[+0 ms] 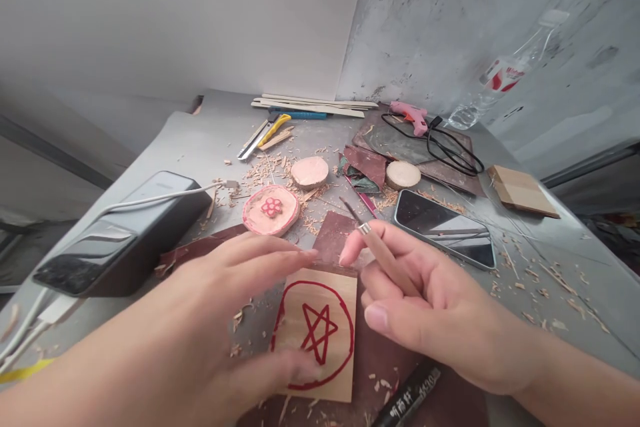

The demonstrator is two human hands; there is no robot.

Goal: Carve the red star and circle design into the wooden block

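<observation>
A square wooden board (345,340) lies flat on dark red sandpaper (385,373), marked with a red circle and star. My left hand (220,307) hovers over the board's left side, fingers spread and holding nothing. In my right hand (415,300), at the board's upper right, is a carving tool (383,253) with a wooden handle; its thin metal tip points up and left, off the board. A black marker (407,397) lies below my right hand. Beyond the board sits a round wood slice (277,219) with a red flower and a red edge.
A black box (145,233) with white cables stands left. A phone (445,227) lies right, near a wooden block (523,190). Behind are wood slices (310,172), a yellow cutter (273,130), wooden strips (315,104), a pink glue gun (410,115) and a bottle (505,73). Shavings are scattered around.
</observation>
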